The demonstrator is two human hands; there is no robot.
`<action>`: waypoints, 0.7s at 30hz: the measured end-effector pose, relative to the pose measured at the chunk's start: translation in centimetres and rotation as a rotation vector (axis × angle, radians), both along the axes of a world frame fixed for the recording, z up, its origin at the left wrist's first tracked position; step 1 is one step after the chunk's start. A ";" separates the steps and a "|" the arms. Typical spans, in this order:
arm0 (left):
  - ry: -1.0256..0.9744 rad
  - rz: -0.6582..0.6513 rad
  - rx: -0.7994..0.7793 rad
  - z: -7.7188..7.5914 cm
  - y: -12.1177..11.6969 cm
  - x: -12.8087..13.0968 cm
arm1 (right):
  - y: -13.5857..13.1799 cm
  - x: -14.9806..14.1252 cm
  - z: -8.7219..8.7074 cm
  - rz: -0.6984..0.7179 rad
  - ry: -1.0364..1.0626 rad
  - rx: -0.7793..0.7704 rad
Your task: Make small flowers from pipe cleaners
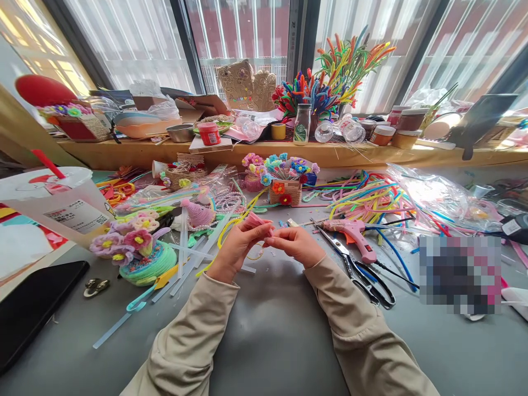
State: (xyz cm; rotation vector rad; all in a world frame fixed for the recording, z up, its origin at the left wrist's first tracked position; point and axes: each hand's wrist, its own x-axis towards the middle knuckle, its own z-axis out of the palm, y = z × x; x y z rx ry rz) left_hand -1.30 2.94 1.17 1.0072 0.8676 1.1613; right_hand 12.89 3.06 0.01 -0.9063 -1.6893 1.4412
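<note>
My left hand [236, 246] and my right hand [296, 243] meet above the grey table [268, 330], both in beige sleeves. Together they pinch a small pink pipe-cleaner piece [256, 220]; the left fingers wrap its fluffy end and the right fingertips hold its other end. A yellow pipe cleaner [231, 228] curves beneath the left hand. Black-handled scissors [355, 267] and a pink glue gun [352, 234] lie just right of my right hand.
A plastic drink cup with a red straw [61, 206] stands at the left beside a green basket of pipe-cleaner flowers [138, 250]. A black phone [33, 305] lies at the left edge. Loose coloured pipe cleaners [371, 198] spread at the right. A cluttered wooden shelf [289, 151] runs behind.
</note>
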 end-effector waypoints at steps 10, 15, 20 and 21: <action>0.277 0.289 0.128 -0.4 0.1 0.7 | -0.5 -1.7 -1.1 -0.448 -0.566 0.579; 0.273 0.232 0.192 -0.2 0.2 0.6 | -0.2 -1.6 -1.0 -0.321 -0.232 0.276; 0.184 -0.043 0.161 0.7 -0.5 0.3 | -0.1 0.0 -0.2 0.111 0.135 -0.281; 0.151 -0.079 0.180 0.9 -0.7 0.3 | -0.1 0.4 0.0 0.200 0.204 -0.392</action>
